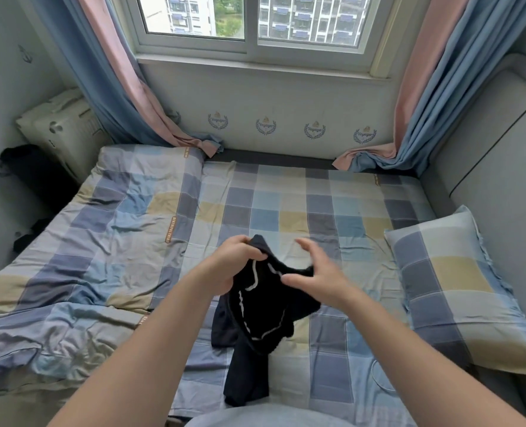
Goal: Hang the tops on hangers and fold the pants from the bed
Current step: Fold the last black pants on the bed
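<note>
A black garment with thin white trim lines (263,306) hangs bunched in the air above the middle of the checked bed (286,198), its lower end trailing down toward the near edge. My left hand (235,261) is closed on the garment's upper edge. My right hand (311,272) touches the garment's right side with the thumb against the cloth and the fingers spread apart. I cannot tell whether the garment is a top or pants.
A crumpled checked quilt (80,257) covers the bed's left half. A matching pillow (458,288) lies at the right by a grey padded headboard (495,149). Curtains (123,97) hang at both sides of the window. More dark cloth (27,235) lies off the bed's left edge.
</note>
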